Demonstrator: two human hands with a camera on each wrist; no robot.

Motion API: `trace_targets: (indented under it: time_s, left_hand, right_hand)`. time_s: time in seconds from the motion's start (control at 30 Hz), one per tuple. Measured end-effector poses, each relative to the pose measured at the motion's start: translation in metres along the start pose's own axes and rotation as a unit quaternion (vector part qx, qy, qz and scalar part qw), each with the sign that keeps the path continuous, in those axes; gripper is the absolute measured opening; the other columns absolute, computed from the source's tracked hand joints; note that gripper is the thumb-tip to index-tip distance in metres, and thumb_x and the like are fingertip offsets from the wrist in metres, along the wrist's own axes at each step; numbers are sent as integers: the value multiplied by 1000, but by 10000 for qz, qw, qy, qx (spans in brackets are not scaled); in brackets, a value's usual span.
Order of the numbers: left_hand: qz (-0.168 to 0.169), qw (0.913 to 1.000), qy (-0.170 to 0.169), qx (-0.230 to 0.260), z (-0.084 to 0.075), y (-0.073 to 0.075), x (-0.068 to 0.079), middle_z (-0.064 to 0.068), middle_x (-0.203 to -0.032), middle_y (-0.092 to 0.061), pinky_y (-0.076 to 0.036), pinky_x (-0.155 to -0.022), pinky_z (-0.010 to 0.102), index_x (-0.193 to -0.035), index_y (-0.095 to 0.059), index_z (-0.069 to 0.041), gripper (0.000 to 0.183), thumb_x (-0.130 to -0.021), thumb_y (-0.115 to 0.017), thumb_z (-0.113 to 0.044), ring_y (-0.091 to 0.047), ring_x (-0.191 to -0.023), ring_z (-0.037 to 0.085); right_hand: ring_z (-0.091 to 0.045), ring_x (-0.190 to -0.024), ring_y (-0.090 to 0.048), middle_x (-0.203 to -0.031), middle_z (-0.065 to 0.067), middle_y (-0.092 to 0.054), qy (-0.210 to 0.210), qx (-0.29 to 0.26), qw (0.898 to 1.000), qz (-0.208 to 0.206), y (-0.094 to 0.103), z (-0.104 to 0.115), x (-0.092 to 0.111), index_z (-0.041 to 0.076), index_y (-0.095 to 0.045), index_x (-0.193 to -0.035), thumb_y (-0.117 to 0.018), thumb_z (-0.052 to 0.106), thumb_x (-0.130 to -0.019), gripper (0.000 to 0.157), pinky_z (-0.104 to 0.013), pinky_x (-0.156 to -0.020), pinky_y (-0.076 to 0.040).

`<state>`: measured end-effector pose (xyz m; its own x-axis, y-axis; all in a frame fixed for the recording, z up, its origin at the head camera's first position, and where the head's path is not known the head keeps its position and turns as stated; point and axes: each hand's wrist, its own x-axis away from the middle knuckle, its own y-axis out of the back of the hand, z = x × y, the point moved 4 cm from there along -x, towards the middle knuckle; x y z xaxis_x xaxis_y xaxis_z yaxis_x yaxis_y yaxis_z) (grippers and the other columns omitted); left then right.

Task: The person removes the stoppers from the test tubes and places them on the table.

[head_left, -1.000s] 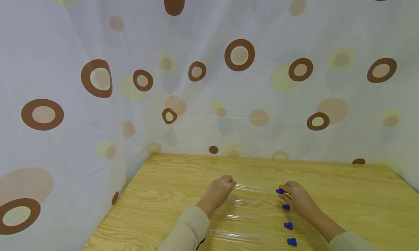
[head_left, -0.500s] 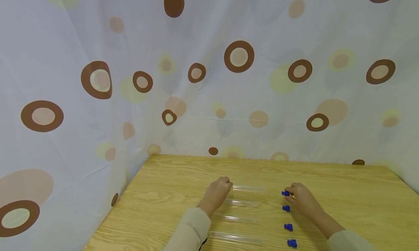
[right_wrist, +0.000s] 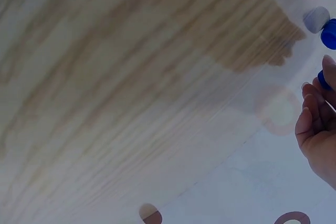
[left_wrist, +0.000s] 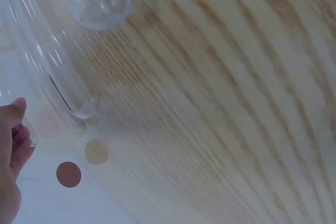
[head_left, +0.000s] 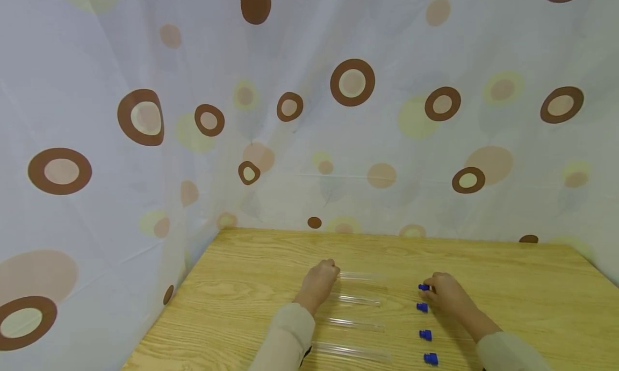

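Observation:
In the head view my left hand (head_left: 317, 285) pinches the left end of the farthest clear test tube (head_left: 362, 276), which points right. My right hand (head_left: 448, 294) pinches a small blue stopper (head_left: 423, 287) between thumb and fingers, to the right of that tube and apart from it. Three more test tubes (head_left: 358, 300) lie in a column nearer to me. Three more blue stoppers (head_left: 425, 335) lie in line to their right. Rounded closed tube ends (left_wrist: 84, 106) show in the left wrist view. The right wrist view catches the held stopper (right_wrist: 323, 80) partly behind the fingers.
Everything lies on a wood-grain table (head_left: 251, 285). A pale curtain (head_left: 300, 145) with brown and beige circles stands behind the table and along its left side. Light sleeves (head_left: 287, 333) cover both forearms.
My left hand has shifted slightly left with the test tube. The right hand has moved a little right with the stopper, so the gap between tube and stopper is wider.

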<state>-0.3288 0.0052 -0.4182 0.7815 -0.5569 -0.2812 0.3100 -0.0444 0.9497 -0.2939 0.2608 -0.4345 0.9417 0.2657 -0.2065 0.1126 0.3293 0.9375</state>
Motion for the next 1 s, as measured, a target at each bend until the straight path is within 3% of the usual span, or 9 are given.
trace_targets:
  time_s: [0.33,0.73,1.0]
  left_hand:
    - [418,9983,220,343,1,-7,-2,4,-92,-64,-52,-72,10,-95,-70,-7,21,-74,-72,-2,-63,-86,13]
    - [836,9947,447,403,3,-19,-3,4,-92,-63,-52,-76,12,-96,-70,-7,21,-76,-70,-1,-63,-88,13]
    - [1015,9911,669,548,4,-25,-4,5,-93,-63,-53,-78,15,-97,-69,-6,23,-76,-70,2,-63,-89,16]
  right_hand:
    - [-12,-60,-36,-64,-1,-45,-271,-80,9991,309,-11,-1,-6,4,-62,-69,-69,6,-80,13,-21,-50,-30]
    - [-9,-58,-35,-63,1,-43,307,612,9976,45,-15,2,-7,7,-60,-67,-67,10,-81,16,-21,-51,-30]
    - [-12,-61,-31,-66,1,-38,368,520,9980,-36,-17,2,-4,7,-62,-72,-64,12,-84,13,-21,-52,-26]
